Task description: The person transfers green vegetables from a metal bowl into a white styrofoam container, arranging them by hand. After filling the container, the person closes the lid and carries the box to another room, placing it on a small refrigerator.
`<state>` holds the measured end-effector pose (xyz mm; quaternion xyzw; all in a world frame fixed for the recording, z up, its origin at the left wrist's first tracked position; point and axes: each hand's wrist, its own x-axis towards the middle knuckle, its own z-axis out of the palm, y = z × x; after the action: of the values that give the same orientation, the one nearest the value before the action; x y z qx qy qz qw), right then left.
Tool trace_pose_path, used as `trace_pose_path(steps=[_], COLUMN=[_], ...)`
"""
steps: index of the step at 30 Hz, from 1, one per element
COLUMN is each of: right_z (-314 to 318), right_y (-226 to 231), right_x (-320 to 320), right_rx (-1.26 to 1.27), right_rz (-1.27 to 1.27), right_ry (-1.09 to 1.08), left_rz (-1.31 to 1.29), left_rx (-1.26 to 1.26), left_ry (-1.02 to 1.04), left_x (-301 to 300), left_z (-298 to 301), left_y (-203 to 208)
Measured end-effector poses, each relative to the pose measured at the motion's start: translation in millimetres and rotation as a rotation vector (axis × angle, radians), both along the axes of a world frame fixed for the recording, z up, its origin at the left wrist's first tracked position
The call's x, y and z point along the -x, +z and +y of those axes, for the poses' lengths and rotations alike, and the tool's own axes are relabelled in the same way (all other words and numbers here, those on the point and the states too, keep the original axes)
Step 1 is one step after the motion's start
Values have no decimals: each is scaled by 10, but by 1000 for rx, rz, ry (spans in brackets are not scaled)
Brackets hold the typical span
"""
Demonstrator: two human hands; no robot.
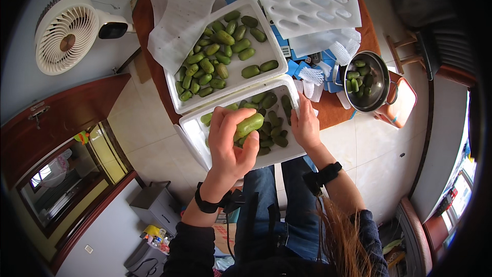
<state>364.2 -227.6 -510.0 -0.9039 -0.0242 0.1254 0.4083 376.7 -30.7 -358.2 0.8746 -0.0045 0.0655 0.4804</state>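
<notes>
My left hand (229, 141) pinches a plump green oblong fruit (249, 124), much like a small cucumber, between thumb and fingers above the near white foam box (192, 125). Beneath it, darker green fruits of the same shape (275, 119) lie in that box, partly hidden by the hand. My right hand (306, 124) grips the right wall of the near box, its fingers partly hidden. Right behind stands a second white foam box (177, 103), which holds many lighter green fruits (206, 65), mostly in its left part.
A white foam sheet (179, 15) hangs over the far box's left corner. Behind lie white trays with oval holes (307, 5). At right, a metal pot (378, 79) holds more fruits. White mesh sleeves (311, 75) and blue packets (295, 66) litter the brown-covered table (333, 118). A fan (66, 41) stands left.
</notes>
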Motion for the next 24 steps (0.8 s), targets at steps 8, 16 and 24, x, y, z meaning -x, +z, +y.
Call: trace_pose_path(steps=[8,16,24], right_z=[-1,-2,-42], right_y=[-3,-14,-3], right_x=[5,3,-1], right_rx=[-11,-2,-60], right_rz=[-19,-10,-317], right_ry=[-9,-4,76], left_rz=[410,552,426], left_rx=[-40,26,-163], left_ry=[-85,-87,-236], left_x=[114,68,-32], left_z=[-102,-171,-289], left_y=[-609,-960,-972])
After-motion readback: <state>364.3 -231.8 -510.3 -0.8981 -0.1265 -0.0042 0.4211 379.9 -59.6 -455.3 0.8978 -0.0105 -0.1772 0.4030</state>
